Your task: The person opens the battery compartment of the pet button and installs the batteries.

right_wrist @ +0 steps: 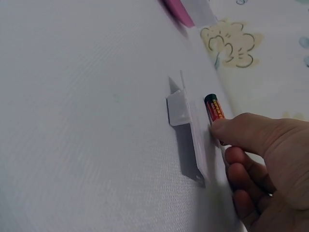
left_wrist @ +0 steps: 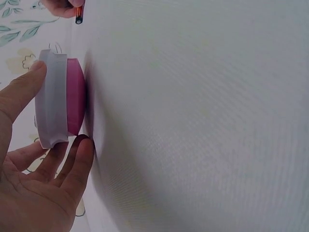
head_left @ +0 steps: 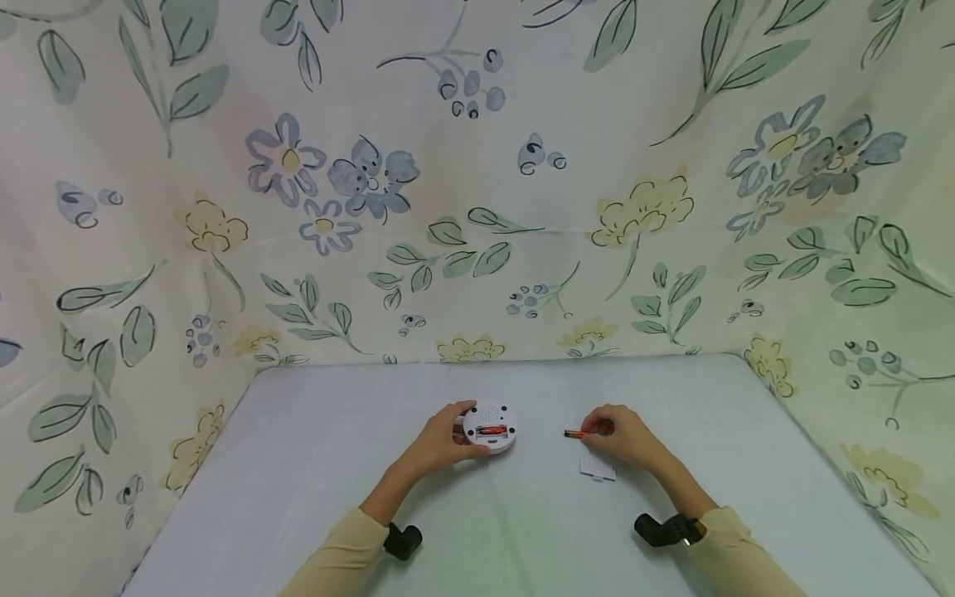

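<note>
My left hand (head_left: 442, 438) grips a round white device (head_left: 488, 414) by its rim, thumb on one side and fingers on the other. Its perforated face is turned up, and a red battery (head_left: 492, 430) shows in the uncovered compartment. From the side, in the left wrist view, a pink part (left_wrist: 75, 96) shows beneath the white body. To the right, my right hand (head_left: 628, 435) pinches a small red and dark green battery (right_wrist: 214, 107) between thumb and fingers. A thin white battery cover (head_left: 598, 468) lies on the table just in front of that hand.
A white cloth covers the table (head_left: 507, 531). Behind and at the sides hangs a floral curtain (head_left: 477, 182). Each wrist wears a black camera, one on the left (head_left: 403, 541) and one on the right (head_left: 660, 531).
</note>
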Demonstrator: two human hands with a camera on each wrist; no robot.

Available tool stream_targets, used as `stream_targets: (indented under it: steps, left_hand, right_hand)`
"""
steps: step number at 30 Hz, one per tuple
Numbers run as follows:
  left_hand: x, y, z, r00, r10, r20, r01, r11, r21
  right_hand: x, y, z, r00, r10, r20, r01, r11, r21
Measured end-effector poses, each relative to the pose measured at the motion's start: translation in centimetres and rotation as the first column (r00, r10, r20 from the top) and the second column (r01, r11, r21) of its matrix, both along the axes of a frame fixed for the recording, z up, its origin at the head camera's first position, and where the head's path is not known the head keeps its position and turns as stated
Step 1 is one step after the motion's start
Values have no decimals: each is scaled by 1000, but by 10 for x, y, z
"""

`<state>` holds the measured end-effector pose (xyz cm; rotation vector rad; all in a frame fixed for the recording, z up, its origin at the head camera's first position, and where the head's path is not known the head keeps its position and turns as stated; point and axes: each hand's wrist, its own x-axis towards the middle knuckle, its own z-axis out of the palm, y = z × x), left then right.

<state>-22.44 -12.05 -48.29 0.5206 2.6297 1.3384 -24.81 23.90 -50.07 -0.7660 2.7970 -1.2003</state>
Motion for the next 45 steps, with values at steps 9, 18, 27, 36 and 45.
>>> stream_targets:
  steps: [9, 18, 27, 36, 45]
  left_hand:
    - [1, -1, 1, 1000, 9, 2, -9, 1000, -1]
    - [1, -2, -1, 1000, -7, -16, 7, 1000, 21]
    - [1, -2, 1, 1000, -3, 7, 3, 999, 34]
    - [-1, -2, -2, 1000, -4, -7, 4, 1000, 28]
    - [0, -1, -2, 1000, -1, 7, 1, 1000, 31]
  right_hand:
    - [-2, -1, 1, 999, 26, 21, -25, 999, -35]
    - [-2, -10, 8, 994, 82, 71, -72, 987, -143]
    - [-5, -28, 11, 990, 107, 87, -85, 971, -223]
    - [-6, -47, 11, 975, 142, 170, -77, 937, -340]
    - [-5, -58, 13, 983, 128, 130, -74, 932, -355]
